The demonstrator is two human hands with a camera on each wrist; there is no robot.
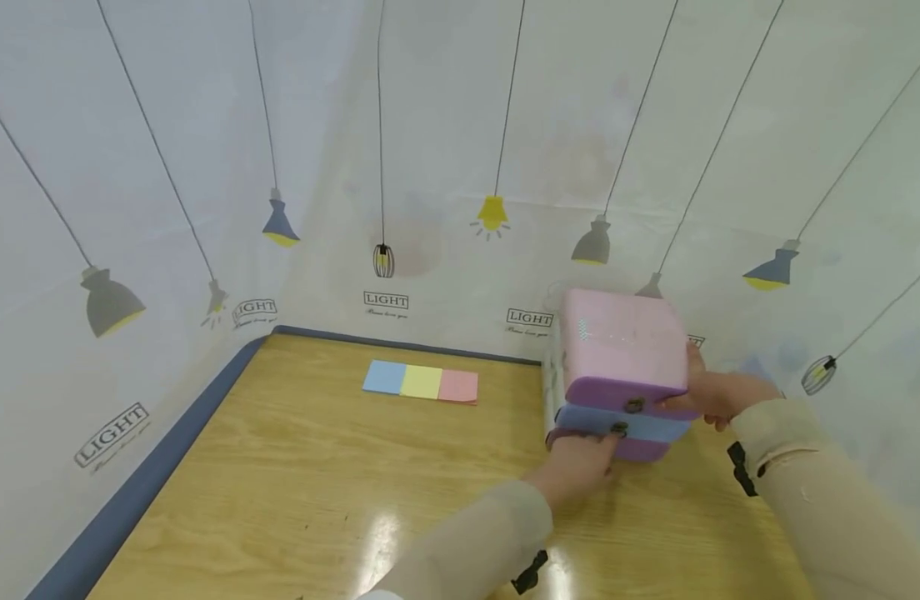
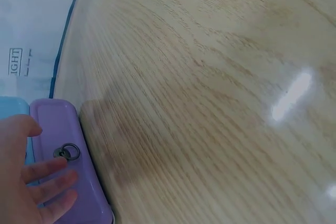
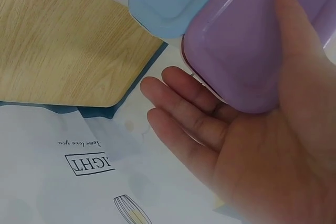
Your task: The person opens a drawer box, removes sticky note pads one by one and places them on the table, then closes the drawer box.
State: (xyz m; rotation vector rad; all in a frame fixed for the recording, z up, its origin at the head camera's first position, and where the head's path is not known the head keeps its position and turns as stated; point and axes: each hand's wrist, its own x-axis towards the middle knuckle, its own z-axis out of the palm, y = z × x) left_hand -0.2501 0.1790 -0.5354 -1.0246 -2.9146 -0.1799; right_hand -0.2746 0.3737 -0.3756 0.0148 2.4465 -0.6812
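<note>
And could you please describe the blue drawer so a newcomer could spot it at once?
On the wooden table, toward the far right, stands a pink-topped chest with three stacked drawers. The blue drawer is the middle one, the only blue front, between the upper purple drawer and lower purple drawer.

Left arm [image 1: 467, 542] extends forward and to the right; right arm [image 1: 835, 500] angles inward. Left hand [image 1: 576, 468]: three fingers [image 2: 55, 184] extended, slightly parted (remaining grip partly hidden). Right hand [image 3: 252, 156]: palm visible, thumb [image 3: 299, 32] straight, standing apart from three gently bent fingers.
</note>
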